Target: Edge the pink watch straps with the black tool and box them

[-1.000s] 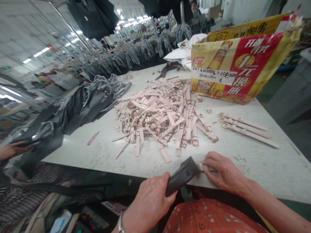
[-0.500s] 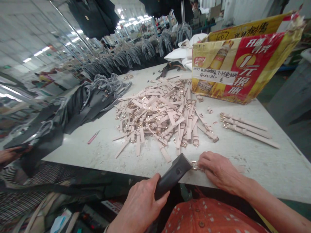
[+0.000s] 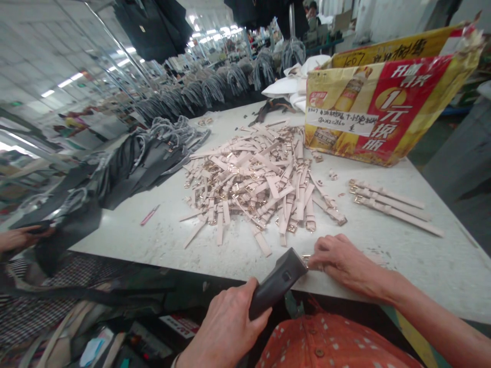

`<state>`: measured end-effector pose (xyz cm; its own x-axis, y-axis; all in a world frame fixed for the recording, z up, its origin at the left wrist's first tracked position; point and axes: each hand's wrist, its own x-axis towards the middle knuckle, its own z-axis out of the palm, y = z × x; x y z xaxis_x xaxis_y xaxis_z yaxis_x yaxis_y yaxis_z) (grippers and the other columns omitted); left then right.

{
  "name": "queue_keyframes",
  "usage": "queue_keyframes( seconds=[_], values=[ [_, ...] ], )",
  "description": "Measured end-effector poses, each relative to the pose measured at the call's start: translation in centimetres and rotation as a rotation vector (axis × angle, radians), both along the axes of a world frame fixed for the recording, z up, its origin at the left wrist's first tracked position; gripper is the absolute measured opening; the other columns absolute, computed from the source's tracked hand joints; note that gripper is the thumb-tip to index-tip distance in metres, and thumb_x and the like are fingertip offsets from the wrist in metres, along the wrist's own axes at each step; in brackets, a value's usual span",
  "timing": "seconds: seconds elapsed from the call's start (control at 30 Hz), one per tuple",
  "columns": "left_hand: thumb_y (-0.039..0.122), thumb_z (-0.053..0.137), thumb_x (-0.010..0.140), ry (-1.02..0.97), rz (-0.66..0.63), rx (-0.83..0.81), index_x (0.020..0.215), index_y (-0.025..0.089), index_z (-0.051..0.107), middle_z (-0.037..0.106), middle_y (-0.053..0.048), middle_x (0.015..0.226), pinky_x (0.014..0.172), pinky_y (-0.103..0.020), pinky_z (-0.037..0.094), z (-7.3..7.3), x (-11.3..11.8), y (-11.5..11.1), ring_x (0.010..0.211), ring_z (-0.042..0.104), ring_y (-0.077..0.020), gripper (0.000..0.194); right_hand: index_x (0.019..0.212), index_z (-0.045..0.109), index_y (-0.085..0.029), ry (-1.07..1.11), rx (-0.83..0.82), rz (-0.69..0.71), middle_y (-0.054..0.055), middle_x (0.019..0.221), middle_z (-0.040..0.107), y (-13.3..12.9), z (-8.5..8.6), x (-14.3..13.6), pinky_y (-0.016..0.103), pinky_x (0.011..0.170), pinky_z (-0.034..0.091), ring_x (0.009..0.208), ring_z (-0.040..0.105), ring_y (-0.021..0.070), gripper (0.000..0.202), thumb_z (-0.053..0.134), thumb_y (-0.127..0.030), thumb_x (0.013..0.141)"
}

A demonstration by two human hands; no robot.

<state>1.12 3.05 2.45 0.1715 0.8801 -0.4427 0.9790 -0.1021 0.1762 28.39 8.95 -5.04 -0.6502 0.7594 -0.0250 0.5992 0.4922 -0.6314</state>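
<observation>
My left hand (image 3: 235,318) is wrapped round a dark grey hand-held tool (image 3: 279,282) shaped like a hair clipper. The tool's wide end points up and to the right, close to a small metal-buckled strap (image 3: 306,259). My right hand (image 3: 341,261) pinches that strap near the table's front edge, and the fingers hide most of it. Just beyond both hands lies a big heap of pale pink buckled straps (image 3: 249,179). To the right, several more buckled straps (image 3: 399,207) lie side by side.
A yellow and red cardboard box (image 3: 345,112) stands at the back right of the white table (image 3: 414,271). A pink pen-like object (image 3: 149,215) lies left of the heap. Dark grey pieces with cords (image 3: 126,158) cover the left side, where another person's hand (image 3: 23,238) reaches in.
The tool and the pinched buckle have come closer together; the tool's end now overlaps the buckle's edge in view. My right hand has shifted slightly left. The view has moved a little.
</observation>
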Motion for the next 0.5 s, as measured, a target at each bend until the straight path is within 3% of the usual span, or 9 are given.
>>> queue_keyframes(
  seconds=[0.13,0.3,0.4,0.5],
  values=[
    [0.036,0.052,0.082,-0.003,-0.009,-0.011,0.089,0.025,0.058,0.07,0.0,0.08,0.064,-0.026,0.04,0.0,0.1,-0.2,0.075,0.066,-0.0212,0.014,0.097,0.069,-0.037,-0.02,-0.006,0.054,0.001,0.088,0.059,0.6,0.3,-0.2,0.035,0.079,0.029,0.087,0.051,0.0186,0.036,0.049,-0.011,0.082],
    [0.037,0.051,0.082,0.038,-0.026,-0.043,0.089,0.024,0.059,0.069,-0.001,0.082,0.068,-0.027,0.042,0.3,0.7,0.1,0.078,0.066,-0.0209,0.017,0.096,0.067,-0.031,-0.019,-0.003,0.107,0.002,0.089,0.062,1.0,0.7,-0.2,0.036,0.079,0.029,0.087,0.052,0.0198,0.036,0.049,-0.007,0.077],
    [0.038,0.049,0.083,0.07,-0.079,-0.029,0.093,0.024,0.059,0.069,-0.002,0.082,0.069,-0.029,0.043,0.3,1.0,0.6,0.08,0.066,-0.0222,0.02,0.104,0.061,-0.028,0.031,-0.01,0.029,0.002,0.095,0.064,0.5,0.3,-0.2,0.036,0.083,0.031,0.09,0.053,0.0202,0.043,0.046,-0.002,0.073],
    [0.038,0.048,0.084,0.083,-0.138,0.003,0.098,0.024,0.058,0.069,-0.003,0.083,0.072,-0.03,0.045,0.3,1.2,1.2,0.082,0.066,-0.023,0.022,0.096,0.059,-0.023,0.082,-0.015,-0.105,0.004,0.093,0.063,-0.3,-0.6,-0.2,0.035,0.08,0.035,0.088,0.052,0.0204,0.037,0.047,-0.001,0.069]
  ],
)
